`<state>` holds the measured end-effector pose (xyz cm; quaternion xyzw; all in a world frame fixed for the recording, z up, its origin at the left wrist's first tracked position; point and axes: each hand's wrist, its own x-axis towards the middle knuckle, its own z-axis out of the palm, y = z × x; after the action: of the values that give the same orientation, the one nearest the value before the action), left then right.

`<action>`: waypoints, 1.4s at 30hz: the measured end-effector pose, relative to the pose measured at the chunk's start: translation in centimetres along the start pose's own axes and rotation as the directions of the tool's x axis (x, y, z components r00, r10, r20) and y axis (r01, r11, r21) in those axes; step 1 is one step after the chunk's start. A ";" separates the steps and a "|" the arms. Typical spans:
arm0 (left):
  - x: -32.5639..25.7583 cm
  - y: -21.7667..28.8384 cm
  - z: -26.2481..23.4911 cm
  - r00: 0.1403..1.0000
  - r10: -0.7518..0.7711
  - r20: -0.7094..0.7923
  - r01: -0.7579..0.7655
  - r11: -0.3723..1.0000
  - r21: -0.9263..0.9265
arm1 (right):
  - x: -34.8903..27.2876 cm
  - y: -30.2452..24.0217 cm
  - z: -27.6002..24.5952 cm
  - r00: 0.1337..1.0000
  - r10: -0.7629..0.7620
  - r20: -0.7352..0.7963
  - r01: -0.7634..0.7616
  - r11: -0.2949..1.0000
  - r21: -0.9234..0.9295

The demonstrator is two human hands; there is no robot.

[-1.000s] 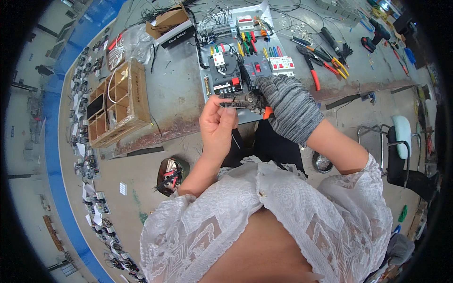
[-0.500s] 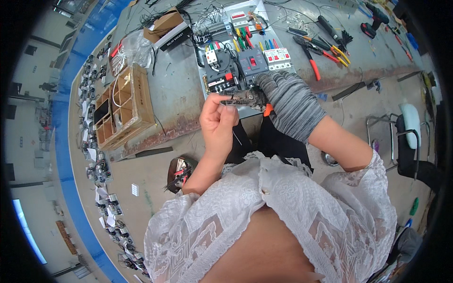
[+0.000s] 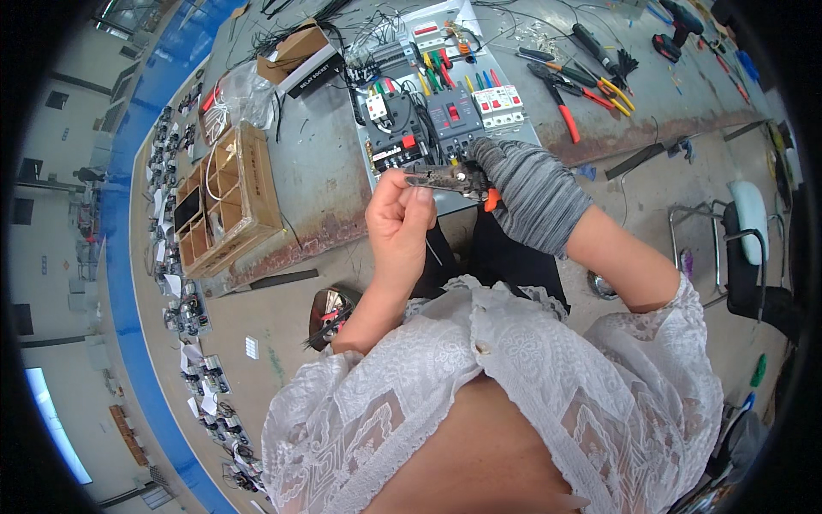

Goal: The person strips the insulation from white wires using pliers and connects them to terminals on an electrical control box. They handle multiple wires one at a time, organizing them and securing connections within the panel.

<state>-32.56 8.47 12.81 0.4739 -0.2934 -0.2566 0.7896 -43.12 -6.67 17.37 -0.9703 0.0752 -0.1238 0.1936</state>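
Observation:
My right hand (image 3: 535, 197), in a grey striped knit glove, is closed round a wire stripper (image 3: 449, 177) with a dark metal head and an orange part. The tool's jaws point left and reach my bare left hand (image 3: 398, 214). Thumb and forefinger of that hand are pinched together at the jaw tip; what they hold is too small to make out. Just beyond the hands a light mounting panel (image 3: 511, 128) lies on the bench. It carries a dark grey breaker (image 3: 454, 114) with a red switch, a white breaker block (image 3: 499, 104), a black contactor-like unit (image 3: 396, 128) and coloured wires.
Pliers with red handles (image 3: 561, 107) and other hand tools lie right of the panel, with a cordless drill (image 3: 681, 30) farther off. A divided wooden box (image 3: 248, 197) and an open carton (image 3: 300, 56) stand left. A chair (image 3: 747, 223) is on the right.
The bench and panel sit slightly farther left and higher in the picture. Both hands keep their grip at the wire stripper, with only a slight shift.

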 end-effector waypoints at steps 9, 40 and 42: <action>0.2 0.0 0.2 1.000 -0.016 0.012 0.016 1.000 0.013 | 0.0 0.4 0.0 0.999 0.014 0.036 -0.014 1.000 0.007; 0.2 0.2 0.7 0.998 -0.056 0.020 0.056 0.998 -0.011 | -0.4 0.6 0.1 0.998 0.041 0.047 -0.042 0.999 0.016; 0.3 0.3 0.9 0.997 -0.070 0.024 0.070 0.997 -0.012 | -0.7 0.8 0.2 0.999 0.048 0.024 -0.048 0.999 0.001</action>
<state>-32.93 7.81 13.46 0.4759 -0.2843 -0.2913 0.7796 -43.83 -7.18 16.75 -0.9695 0.0959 -0.1077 0.1984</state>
